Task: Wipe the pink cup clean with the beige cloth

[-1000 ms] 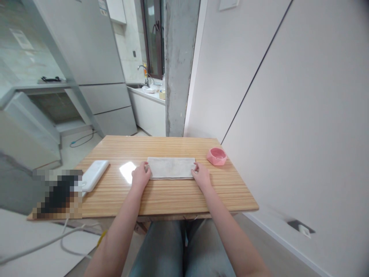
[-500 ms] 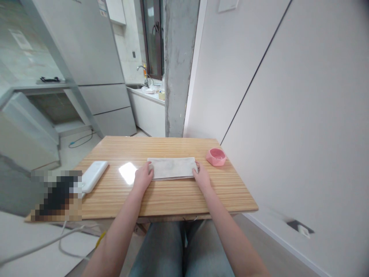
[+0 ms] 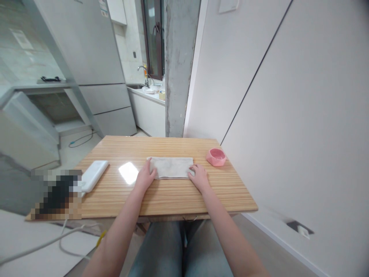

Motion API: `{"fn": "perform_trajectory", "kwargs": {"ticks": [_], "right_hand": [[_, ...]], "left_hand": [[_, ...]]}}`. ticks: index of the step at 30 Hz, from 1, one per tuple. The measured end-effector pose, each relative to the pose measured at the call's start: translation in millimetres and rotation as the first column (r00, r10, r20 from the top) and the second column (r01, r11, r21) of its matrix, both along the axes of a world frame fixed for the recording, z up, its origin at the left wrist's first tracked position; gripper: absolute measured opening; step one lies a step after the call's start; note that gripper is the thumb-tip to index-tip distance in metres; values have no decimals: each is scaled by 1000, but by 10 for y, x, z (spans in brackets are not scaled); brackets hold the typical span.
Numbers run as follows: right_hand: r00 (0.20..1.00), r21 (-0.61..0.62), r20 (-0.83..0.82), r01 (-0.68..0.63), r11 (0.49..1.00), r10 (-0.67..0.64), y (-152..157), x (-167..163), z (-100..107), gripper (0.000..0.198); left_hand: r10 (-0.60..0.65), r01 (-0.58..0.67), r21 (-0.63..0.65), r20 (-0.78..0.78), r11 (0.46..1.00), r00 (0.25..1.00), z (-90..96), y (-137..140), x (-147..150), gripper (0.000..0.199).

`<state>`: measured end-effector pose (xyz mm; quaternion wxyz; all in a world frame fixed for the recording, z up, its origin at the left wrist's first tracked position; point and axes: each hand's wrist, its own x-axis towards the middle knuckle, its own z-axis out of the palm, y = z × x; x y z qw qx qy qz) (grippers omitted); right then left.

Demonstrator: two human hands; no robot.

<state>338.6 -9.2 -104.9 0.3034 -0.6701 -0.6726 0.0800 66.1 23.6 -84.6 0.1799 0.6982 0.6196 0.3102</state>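
A folded pale grey cloth [image 3: 172, 167] lies flat on the wooden table [image 3: 173, 200] in front of me, its long side running left to right. My left hand [image 3: 145, 175] rests on the cloth's left end, thumb on top and forefinger stretched along the edge, with a gap between them. At the other end, my right hand [image 3: 198, 177] touches the right edge with bent fingers; thumb and forefinger are apart. The undersides of both hands are hidden.
To the right of the cloth sits a pink faceted bowl [image 3: 216, 157]. A white oblong device [image 3: 94, 176] lies on the left, beside a blurred-out patch. A white cable [image 3: 43, 246] hangs below the left edge. The wall [image 3: 276, 127] borders the right side.
The cloth has shifted slightly left. My right hand has moved a little left, its fingers now over the end. My left thumb and forefinger have spread further apart.
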Motion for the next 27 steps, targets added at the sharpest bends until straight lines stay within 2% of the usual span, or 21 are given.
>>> {"fn": "perform_trajectory", "kwargs": {"ticks": [2,4,8,10,12,15,17,19,21,23,27], "right_hand": [[1000,0,-1,-4,1000,4,1,6,5,19],[1000,-1,-3,-6,1000,6,0,7,8,18],[999,12,-13,-41,999,41,-8,-6,8,20],[996,22,-20,-91,996,91,-9,-6,2,22],[990,34,-37,-138,990,139,-1,8,-7,21],[978,55,-86,-184,981,188,32,54,-38,17],[973,59,-129,-187,981,193,65,89,-74,20],[970,57,-183,-154,986,162,100,115,-120,26],[962,51,-239,-121,991,130,130,131,-165,31],[946,54,-298,-118,992,128,146,138,-190,35],[939,139,-331,-46,989,90,112,123,-129,42]], "left_hand": [[10,-10,-1,253,1000,967,-43,35,-15,72],[91,-82,-39,438,996,894,-84,70,-34,80],[327,-359,-66,587,931,741,-87,91,39,72],[308,-378,-16,612,926,728,-23,61,202,68],[186,-289,84,590,954,786,64,11,456,62],[-70,-22,218,404,976,912,146,-64,906,42],[-246,201,219,203,955,948,120,-102,1160,33],[-379,372,146,20,917,925,39,-133,1326,30],[-431,439,81,-95,895,897,-53,-164,1398,27],[-431,442,64,-141,895,891,-106,-198,1400,24],[-440,446,161,-73,880,895,-54,-232,1292,25]]}}
